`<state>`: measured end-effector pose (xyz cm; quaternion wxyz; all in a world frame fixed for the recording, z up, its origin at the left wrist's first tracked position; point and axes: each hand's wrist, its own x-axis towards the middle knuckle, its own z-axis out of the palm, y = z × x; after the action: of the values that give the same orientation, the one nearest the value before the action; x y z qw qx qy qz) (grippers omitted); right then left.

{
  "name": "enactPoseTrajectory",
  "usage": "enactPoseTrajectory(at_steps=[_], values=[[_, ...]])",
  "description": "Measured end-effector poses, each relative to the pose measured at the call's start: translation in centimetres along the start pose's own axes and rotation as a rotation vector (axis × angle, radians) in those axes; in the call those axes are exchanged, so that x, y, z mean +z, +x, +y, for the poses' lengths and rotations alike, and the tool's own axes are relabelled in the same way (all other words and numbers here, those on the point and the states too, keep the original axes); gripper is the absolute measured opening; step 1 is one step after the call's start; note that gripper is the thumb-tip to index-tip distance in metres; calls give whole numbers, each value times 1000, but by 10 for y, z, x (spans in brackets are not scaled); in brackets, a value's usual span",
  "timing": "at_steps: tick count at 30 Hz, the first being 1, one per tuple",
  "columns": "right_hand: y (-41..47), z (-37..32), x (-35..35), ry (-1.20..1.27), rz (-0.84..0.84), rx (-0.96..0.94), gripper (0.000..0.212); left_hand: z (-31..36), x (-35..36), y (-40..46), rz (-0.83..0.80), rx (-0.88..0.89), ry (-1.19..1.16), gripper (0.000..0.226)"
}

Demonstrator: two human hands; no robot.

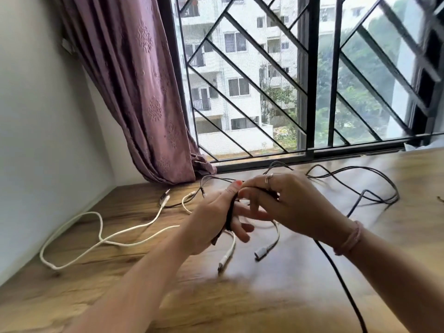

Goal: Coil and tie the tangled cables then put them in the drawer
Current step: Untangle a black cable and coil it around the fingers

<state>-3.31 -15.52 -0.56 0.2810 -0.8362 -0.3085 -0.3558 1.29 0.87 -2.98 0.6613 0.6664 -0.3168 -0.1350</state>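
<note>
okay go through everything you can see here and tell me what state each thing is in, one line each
black cable: partly wound around the left hand, the rest loose on the table.
white cable: uncoiled, lying loose.
left hand: black turns wrapped around it.
right hand: closed grip on the black cable.
curtain: drawn aside.
table: cables spread across it.

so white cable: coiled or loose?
Loose. The white cable lies spread in open loops on the wooden table; neither hand grips it.
</note>
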Motion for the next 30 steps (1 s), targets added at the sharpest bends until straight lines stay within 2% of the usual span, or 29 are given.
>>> enactPoseTrajectory(at_steps=[3,6,9,11,14,16,18,20,22,24,27,30], values=[[1,5,-1,-44,141,45,16,0,1,0,-35,-28,-89,58],[3,11,0,-91,221,42,12,8,2,-2,-33,-116,-200,59],[6,19,-5,-128,233,78,9,17,-3,-4,-156,-169,-357,59],[9,26,-13,-35,207,206,8,24,-7,-7,-295,-177,-546,56],[7,29,-14,370,18,487,14,29,-9,-11,-382,-93,-728,56],[3,25,-6,458,-137,559,16,32,-9,-10,-296,-13,-791,55],[-3,16,6,425,-291,523,19,33,-11,-9,-132,59,-781,55],[-6,4,14,335,-404,415,23,33,-11,-7,43,107,-767,53],[-8,-7,13,138,-462,248,30,32,-10,-4,168,134,-724,45],[-9,-15,8,1,-513,151,35,31,-11,-2,233,153,-686,40],[-12,-22,8,-39,-628,50,28,29,-13,0,274,145,-589,46],[-15,-27,12,30,-553,-48,26,22,-8,-1,276,71,-456,50]])
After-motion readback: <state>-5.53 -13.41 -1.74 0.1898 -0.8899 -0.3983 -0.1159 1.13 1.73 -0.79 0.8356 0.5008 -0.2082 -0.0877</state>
